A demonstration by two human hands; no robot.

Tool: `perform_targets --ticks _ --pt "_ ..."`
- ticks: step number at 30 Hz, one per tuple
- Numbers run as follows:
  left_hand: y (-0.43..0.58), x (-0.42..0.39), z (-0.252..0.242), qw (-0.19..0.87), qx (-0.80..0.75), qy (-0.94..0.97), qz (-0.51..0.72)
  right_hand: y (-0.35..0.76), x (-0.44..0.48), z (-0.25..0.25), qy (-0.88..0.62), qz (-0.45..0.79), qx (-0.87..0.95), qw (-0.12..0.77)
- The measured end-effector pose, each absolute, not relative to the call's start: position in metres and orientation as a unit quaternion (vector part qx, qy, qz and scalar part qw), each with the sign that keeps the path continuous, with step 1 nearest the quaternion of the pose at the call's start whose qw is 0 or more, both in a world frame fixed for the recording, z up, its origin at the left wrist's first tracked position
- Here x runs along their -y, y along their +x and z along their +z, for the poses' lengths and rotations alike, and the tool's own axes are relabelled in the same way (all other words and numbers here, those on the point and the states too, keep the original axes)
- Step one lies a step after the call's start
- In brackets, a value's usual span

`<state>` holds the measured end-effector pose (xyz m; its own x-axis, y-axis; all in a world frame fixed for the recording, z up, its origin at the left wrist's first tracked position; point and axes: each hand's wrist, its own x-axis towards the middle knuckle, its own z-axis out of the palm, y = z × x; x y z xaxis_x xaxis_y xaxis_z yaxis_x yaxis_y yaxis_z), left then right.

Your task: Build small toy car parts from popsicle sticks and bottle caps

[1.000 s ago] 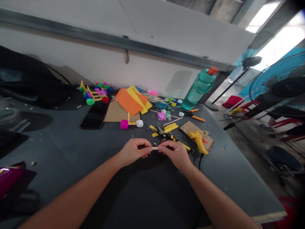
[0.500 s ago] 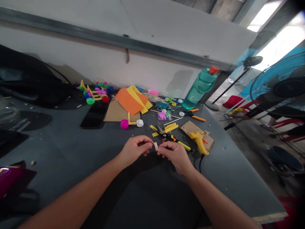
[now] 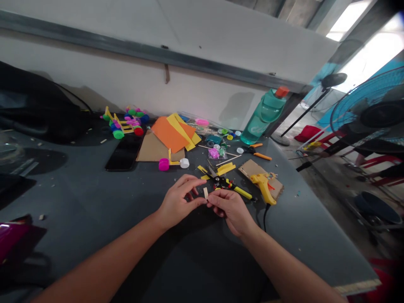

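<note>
Nearest, two bare forearms reach in over a dark grey table (image 3: 94, 202) strewn with pale crumbs and chips. The right hand (image 3: 229, 209) is pinched shut on a short pale stick (image 3: 205, 192), which stands upright from its fingertips just above the tabletop. The left hand (image 3: 176, 203) is loose, its fingers spread apart and its forefinger stretched over the stick; the thumb lies by the stick's foot, though I cannot tell if it touches. Just beyond the hands lie black-and-yellow snips (image 3: 227, 184), yellow strips (image 3: 221, 169), and a yellow glue gun (image 3: 264, 186) that rests partly on a scrap of cardboard (image 3: 251, 167). At the near left edge is a magenta object (image 3: 11, 235). Further back are a pink and a white cap on a yellow axle (image 3: 172, 163), a dark phone (image 3: 124, 154), a brown board (image 3: 153, 149) under orange and yellow sheets (image 3: 173, 133), a scatter of small caps (image 3: 221, 143) and orange-handled pliers (image 3: 257, 154). Near the wall stand small toy carts (image 3: 126, 122) with coloured wheels, a teal bottle (image 3: 263, 118) and, at the left, a black bag (image 3: 34, 105). The wall (image 3: 202, 46) is white, crossed by a grey rail. To the right the room opens to bright daylight, with a blue fan (image 3: 372, 113), a standing fan (image 3: 332, 81) and red stools (image 3: 378, 162).
</note>
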<state>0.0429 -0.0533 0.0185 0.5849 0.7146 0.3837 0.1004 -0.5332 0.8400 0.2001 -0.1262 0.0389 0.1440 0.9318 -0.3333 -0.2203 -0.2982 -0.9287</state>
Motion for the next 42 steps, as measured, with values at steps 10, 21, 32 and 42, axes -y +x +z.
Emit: perform_targets --ticks 10,21,32,42 --pt "0.04 0.054 0.022 0.373 -0.229 0.82 0.369 0.199 0.127 0.035 -0.566 0.564 0.322 0.507" --pt "0.037 0.051 0.016 0.262 -0.202 0.86 0.388 0.2 0.128 0.034 -0.577 0.559 0.324 0.5" --pt "0.036 0.045 0.014 0.244 -0.225 0.848 0.414 0.222 0.125 0.046 -0.607 0.471 0.386 0.511" --pt "0.032 0.036 0.015 0.225 -0.258 0.815 0.468 0.339 0.125 0.06 -0.925 -0.015 0.378 0.024"
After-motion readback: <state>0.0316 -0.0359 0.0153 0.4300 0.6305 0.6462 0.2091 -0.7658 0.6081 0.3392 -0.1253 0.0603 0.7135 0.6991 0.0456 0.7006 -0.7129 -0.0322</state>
